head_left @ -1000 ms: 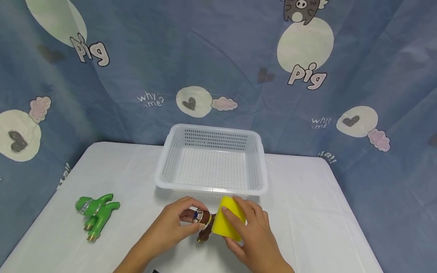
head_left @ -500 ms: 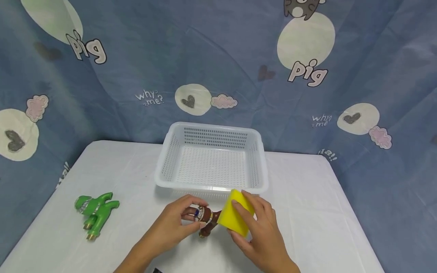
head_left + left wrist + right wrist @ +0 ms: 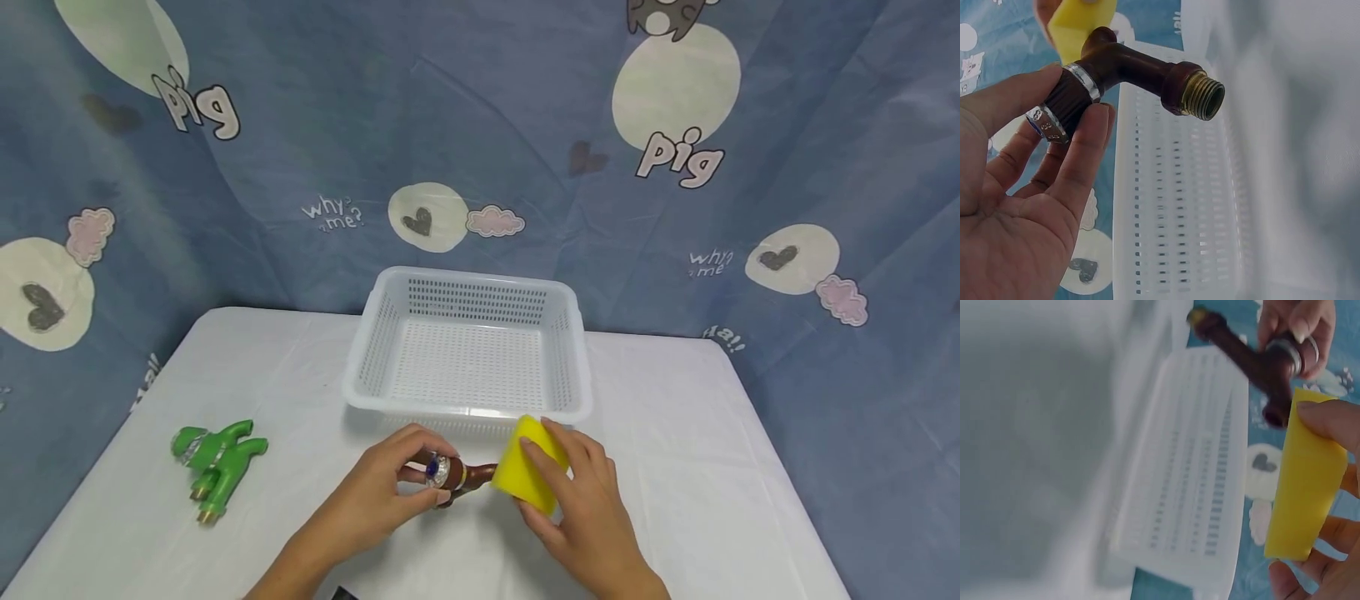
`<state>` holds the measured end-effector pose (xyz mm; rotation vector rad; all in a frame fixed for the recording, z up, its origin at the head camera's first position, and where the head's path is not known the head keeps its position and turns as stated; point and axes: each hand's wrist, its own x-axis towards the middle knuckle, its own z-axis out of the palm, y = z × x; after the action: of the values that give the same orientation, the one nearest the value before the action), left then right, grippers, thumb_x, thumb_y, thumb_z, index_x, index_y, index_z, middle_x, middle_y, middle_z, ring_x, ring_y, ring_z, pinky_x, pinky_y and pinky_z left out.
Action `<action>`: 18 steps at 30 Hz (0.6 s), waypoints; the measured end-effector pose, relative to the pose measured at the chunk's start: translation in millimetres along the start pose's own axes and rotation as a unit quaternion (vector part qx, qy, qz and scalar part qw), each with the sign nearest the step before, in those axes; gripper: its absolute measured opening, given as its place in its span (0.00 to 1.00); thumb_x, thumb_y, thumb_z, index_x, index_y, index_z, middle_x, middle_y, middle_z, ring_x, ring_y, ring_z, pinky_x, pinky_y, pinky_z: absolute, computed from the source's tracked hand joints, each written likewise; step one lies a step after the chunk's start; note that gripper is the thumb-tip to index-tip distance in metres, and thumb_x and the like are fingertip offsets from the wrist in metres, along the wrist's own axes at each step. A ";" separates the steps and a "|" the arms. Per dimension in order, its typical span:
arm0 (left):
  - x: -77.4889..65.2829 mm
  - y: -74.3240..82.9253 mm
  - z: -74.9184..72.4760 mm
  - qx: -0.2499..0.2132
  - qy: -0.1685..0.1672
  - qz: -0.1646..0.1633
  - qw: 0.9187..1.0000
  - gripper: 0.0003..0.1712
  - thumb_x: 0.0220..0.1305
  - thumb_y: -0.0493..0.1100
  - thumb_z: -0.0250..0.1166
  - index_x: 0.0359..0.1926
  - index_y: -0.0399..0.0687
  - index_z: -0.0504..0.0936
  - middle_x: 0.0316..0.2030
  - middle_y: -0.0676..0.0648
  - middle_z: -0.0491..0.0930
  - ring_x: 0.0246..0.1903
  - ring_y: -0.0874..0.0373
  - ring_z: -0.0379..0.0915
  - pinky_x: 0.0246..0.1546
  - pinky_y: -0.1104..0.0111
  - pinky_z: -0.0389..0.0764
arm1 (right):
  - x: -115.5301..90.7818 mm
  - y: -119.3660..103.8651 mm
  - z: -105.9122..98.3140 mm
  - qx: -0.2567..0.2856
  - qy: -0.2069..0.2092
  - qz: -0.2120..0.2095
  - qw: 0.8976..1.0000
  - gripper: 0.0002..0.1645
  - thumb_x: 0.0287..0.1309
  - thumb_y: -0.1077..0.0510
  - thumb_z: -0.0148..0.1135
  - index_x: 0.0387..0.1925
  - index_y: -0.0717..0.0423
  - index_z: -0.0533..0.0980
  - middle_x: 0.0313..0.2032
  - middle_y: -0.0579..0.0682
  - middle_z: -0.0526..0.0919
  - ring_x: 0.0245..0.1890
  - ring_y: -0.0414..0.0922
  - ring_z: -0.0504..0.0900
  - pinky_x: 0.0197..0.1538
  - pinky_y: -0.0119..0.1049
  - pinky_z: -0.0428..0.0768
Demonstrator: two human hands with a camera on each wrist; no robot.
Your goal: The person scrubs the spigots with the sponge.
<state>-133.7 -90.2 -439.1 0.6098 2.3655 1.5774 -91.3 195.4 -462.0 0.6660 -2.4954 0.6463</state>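
A brown faucet (image 3: 1138, 69) with a brass threaded end is held by its ribbed knob in my left hand (image 3: 393, 483), thumb and fingers around the knob. The knob carries silver bands and a blue spot on its end. My right hand (image 3: 581, 504) grips a yellow sponge (image 3: 528, 467) between thumb and fingers. In the head view the sponge is at the faucet's spout; in the right wrist view the sponge (image 3: 1307, 481) lies close beside it, and I cannot tell whether they touch. Both things are above the white table.
A white perforated plastic basket (image 3: 468, 412) stands behind my hands. On the left of the white table (image 3: 285, 375) lies a green faucet (image 3: 217, 467) with brass ends. A patterned blue cloth (image 3: 480, 108) hangs behind. A small black object (image 3: 343, 593) shows at the bottom edge.
The sponge and my right hand have moved to the right, from over the faucet's body to its spout. My left hand has turned the faucet slightly while staying in about the same place.
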 end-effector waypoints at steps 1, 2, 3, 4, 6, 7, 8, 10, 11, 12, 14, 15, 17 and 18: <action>-0.1 0.1 -0.2 0.000 0.000 0.001 1.000 0.25 0.59 0.33 0.78 0.51 0.63 0.82 0.48 0.57 0.79 0.48 0.58 0.81 0.50 0.70 0.85 | -0.7 2.0 -1.1 -0.001 0.001 0.007 1.000 0.40 0.52 0.49 0.79 0.68 0.46 0.77 0.71 0.55 0.71 0.64 0.56 0.69 0.54 0.50 0.69; -0.2 0.1 -0.3 0.000 -0.001 0.002 1.000 0.25 0.59 0.33 0.78 0.51 0.63 0.82 0.48 0.57 0.79 0.48 0.58 0.81 0.50 0.70 0.85 | -1.3 3.4 -2.0 -0.002 0.002 0.013 1.000 0.40 0.52 0.49 0.79 0.68 0.47 0.77 0.71 0.55 0.71 0.64 0.56 0.69 0.54 0.50 0.69; -0.4 0.2 -0.3 0.001 -0.001 0.002 1.000 0.25 0.59 0.33 0.78 0.51 0.64 0.82 0.48 0.57 0.79 0.48 0.58 0.80 0.49 0.70 0.85 | -1.7 4.2 -2.7 -0.003 0.003 0.020 1.000 0.41 0.52 0.50 0.78 0.68 0.47 0.76 0.71 0.55 0.71 0.64 0.56 0.69 0.55 0.50 0.69; -0.5 0.4 -0.3 0.001 -0.002 0.004 1.000 0.25 0.59 0.33 0.78 0.51 0.64 0.82 0.48 0.57 0.79 0.48 0.58 0.80 0.50 0.70 0.85 | -1.9 4.5 -3.0 -0.002 0.002 0.026 1.000 0.41 0.53 0.50 0.78 0.69 0.48 0.75 0.72 0.55 0.70 0.64 0.56 0.68 0.56 0.50 0.69; -0.4 0.7 -0.2 0.000 -0.004 0.007 1.000 0.25 0.59 0.32 0.78 0.51 0.64 0.81 0.48 0.58 0.79 0.48 0.58 0.80 0.50 0.69 0.85 | -1.9 3.2 -2.4 0.002 0.005 0.033 0.999 0.42 0.54 0.49 0.77 0.71 0.49 0.74 0.72 0.55 0.70 0.64 0.56 0.68 0.57 0.51 0.69; -0.2 1.0 -0.1 0.001 -0.006 0.010 1.000 0.25 0.59 0.32 0.78 0.51 0.64 0.81 0.48 0.58 0.79 0.49 0.58 0.80 0.50 0.69 0.85 | -1.7 1.6 -1.7 0.008 0.005 0.033 0.999 0.43 0.56 0.48 0.76 0.72 0.50 0.72 0.72 0.54 0.70 0.65 0.56 0.68 0.58 0.51 0.69; 0.1 1.2 0.0 0.003 -0.008 0.011 1.000 0.26 0.60 0.32 0.78 0.51 0.64 0.81 0.48 0.58 0.79 0.49 0.58 0.79 0.50 0.69 0.85 | -1.6 -0.5 -0.6 0.013 0.007 0.030 0.999 0.43 0.58 0.47 0.75 0.72 0.50 0.71 0.72 0.54 0.69 0.65 0.56 0.68 0.58 0.50 0.68; 0.7 1.9 0.2 0.009 -0.012 0.015 1.000 0.26 0.60 0.33 0.77 0.51 0.65 0.81 0.48 0.59 0.79 0.50 0.58 0.79 0.50 0.68 0.85 | -1.4 -6.0 1.7 0.021 0.005 0.013 1.000 0.41 0.64 0.42 0.71 0.74 0.51 0.70 0.73 0.54 0.69 0.65 0.55 0.68 0.58 0.50 0.68; 1.0 2.2 0.3 0.013 -0.014 0.016 1.000 0.25 0.60 0.33 0.77 0.51 0.65 0.81 0.48 0.60 0.79 0.50 0.59 0.79 0.50 0.68 0.85 | -1.3 -8.9 3.1 0.025 0.002 0.002 1.000 0.40 0.67 0.40 0.68 0.74 0.50 0.70 0.73 0.54 0.69 0.65 0.54 0.69 0.58 0.49 0.68; 1.2 2.7 0.3 0.017 -0.016 0.017 1.000 0.25 0.61 0.34 0.77 0.51 0.66 0.81 0.48 0.61 0.79 0.51 0.59 0.78 0.50 0.69 0.85 | -1.2 -11.9 4.4 0.026 -0.003 -0.009 1.000 0.39 0.70 0.37 0.64 0.74 0.49 0.69 0.73 0.54 0.69 0.65 0.53 0.69 0.57 0.48 0.69; 1.4 3.4 0.8 0.020 -0.020 0.020 0.999 0.25 0.61 0.34 0.77 0.51 0.66 0.81 0.49 0.61 0.79 0.52 0.59 0.78 0.51 0.69 0.84 | -0.8 -17.5 6.3 0.024 -0.009 -0.031 0.999 0.38 0.72 0.35 0.60 0.74 0.48 0.70 0.73 0.54 0.69 0.65 0.52 0.69 0.55 0.47 0.70; 1.3 3.8 1.1 0.019 -0.021 0.023 0.999 0.25 0.61 0.34 0.77 0.51 0.66 0.81 0.49 0.61 0.79 0.52 0.59 0.78 0.51 0.69 0.84 | -0.6 -19.7 6.9 0.022 -0.011 -0.039 0.999 0.37 0.72 0.35 0.60 0.74 0.47 0.71 0.72 0.53 0.69 0.64 0.52 0.69 0.54 0.47 0.71; 0.9 4.3 2.0 0.016 -0.023 0.027 0.999 0.25 0.61 0.32 0.76 0.51 0.66 0.81 0.49 0.61 0.79 0.52 0.59 0.78 0.52 0.69 0.84 | -0.2 -22.7 7.1 0.016 -0.015 -0.047 0.999 0.35 0.70 0.37 0.63 0.73 0.44 0.72 0.72 0.53 0.69 0.64 0.52 0.69 0.52 0.46 0.71; 0.7 4.4 2.5 0.016 -0.025 0.029 0.999 0.25 0.62 0.32 0.76 0.51 0.65 0.81 0.49 0.62 0.79 0.52 0.60 0.78 0.52 0.69 0.84 | 0.0 -23.5 6.6 0.009 -0.015 -0.048 0.999 0.35 0.68 0.39 0.66 0.72 0.44 0.73 0.72 0.53 0.70 0.64 0.52 0.69 0.51 0.46 0.71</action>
<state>-132.3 -86.3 -436.0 0.7230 2.3619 1.5315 -80.3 173.7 -459.8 0.8019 -2.4708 0.6297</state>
